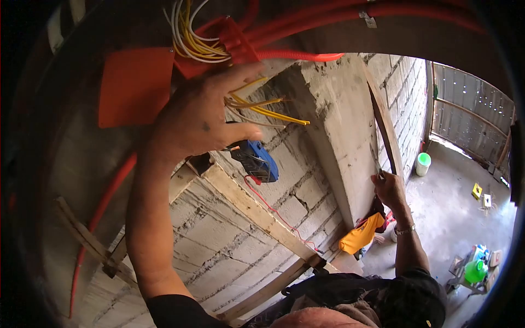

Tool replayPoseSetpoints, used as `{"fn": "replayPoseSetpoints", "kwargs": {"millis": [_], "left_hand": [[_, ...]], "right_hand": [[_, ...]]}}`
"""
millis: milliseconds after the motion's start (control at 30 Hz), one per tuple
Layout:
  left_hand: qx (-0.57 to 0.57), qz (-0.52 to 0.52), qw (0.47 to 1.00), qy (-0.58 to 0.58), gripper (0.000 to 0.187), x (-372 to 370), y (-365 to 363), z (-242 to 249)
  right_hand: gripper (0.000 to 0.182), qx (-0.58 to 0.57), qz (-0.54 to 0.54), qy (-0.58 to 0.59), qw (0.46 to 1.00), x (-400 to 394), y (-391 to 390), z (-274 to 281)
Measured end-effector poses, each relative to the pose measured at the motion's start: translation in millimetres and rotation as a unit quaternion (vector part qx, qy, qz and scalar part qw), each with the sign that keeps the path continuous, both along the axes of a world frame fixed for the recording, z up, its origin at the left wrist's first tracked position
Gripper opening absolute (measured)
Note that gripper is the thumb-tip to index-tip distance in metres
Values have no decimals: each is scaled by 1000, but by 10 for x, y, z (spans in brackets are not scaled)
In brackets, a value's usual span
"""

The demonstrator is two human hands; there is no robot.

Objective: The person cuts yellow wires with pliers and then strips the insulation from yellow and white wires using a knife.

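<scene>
Raised overhead in the head view, the left hand (205, 112) is partly spread, fingers reaching up toward a bunch of yellow wires (262, 109) whose stripped ends stick out to the right just past the fingertips; whether the fingers actually pinch any wire cannot be told. Below the thumb, a blue meter (257, 159) sits against the palm side, seemingly gripped between thumb and hand, and a thin red lead (273, 210) trails from it down along the block wall (240, 229). Above the hand, more yellow and white wires spill from a red junction box (219, 46) fed by red conduit (306, 56) running along the ceiling. Far lower to the right, another hand (389, 188) wearing a wrist bracelet closes on a thin tool pressed to a curved wooden board (385, 126); whose hand it is cannot be told. An orange cloth (361, 235) lies at the wall's foot, and a green bucket (423, 163) stands on the floor beyond.
</scene>
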State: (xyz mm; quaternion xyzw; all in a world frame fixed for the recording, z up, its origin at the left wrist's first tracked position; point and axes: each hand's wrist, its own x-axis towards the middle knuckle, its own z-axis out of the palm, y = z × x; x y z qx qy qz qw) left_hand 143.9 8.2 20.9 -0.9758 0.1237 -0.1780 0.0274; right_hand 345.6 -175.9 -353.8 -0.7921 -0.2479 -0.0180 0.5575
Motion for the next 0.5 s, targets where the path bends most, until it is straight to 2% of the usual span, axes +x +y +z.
{"fn": "replayPoseSetpoints", "kwargs": {"millis": [33, 100, 167, 300, 367, 400, 467, 500], "left_hand": [[8, -30, 998, -54, 67, 29, 35, -43], [29, -21, 998, -60, 64, 68, 32, -47], [55, 51, 996, -56, 56, 113, 26, -45], [20, 121, 992, -3, 51, 125, -11, 0], [61, -20, 996, -66, 45, 120, 29, -13], [106, -55, 987, -109, 41, 103, 22, -18], [138, -56, 982, -116, 38, 8, -57, -76], [172, -58, 975, -127, 35, -45, -96, -122]], "right_hand": [[26, 3, 0, -1, 1000, -17, 5, 9], [26, 15, 8, 13, 1000, -41, 5, 15], [27, 20, 13, 4, 1000, -29, 7, 1], [29, 27, 20, 3, 999, -25, 2, -60], [29, 25, 31, 25, 999, -23, -2, -80], [30, 56, 34, 63, 996, -23, 17, -114], [33, 79, 54, 160, 983, -31, 24, -116], [33, 78, 53, 162, 982, -55, 30, -85]]}}
